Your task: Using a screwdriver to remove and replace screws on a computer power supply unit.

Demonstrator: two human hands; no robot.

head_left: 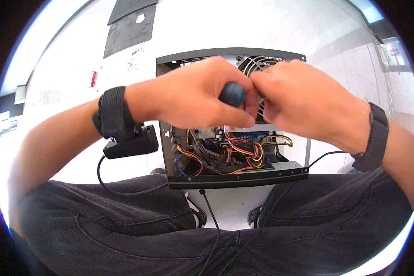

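An open computer case [237, 178] lies in front of my legs, with bundles of coloured cables [248, 152] and a blue circuit board [254, 137] inside. Over its middle, my left hand [202, 94] is closed around the dark blue rounded handle of what looks like a screwdriver [233, 94]; the shaft is hidden. My right hand [303, 94] is beside it, fingers curled together and close to the left fingertips. Whatever the right fingers hold is out of sight. Behind both hands is a round fan with a wire guard [262, 64], partly covered.
Dark flat panels [129, 34] lie on the white floor at the far left, and a small red item [93, 79] is nearer. A black box [132, 143] hangs from my left wrist strap. Black cables [210, 207] run near my legs.
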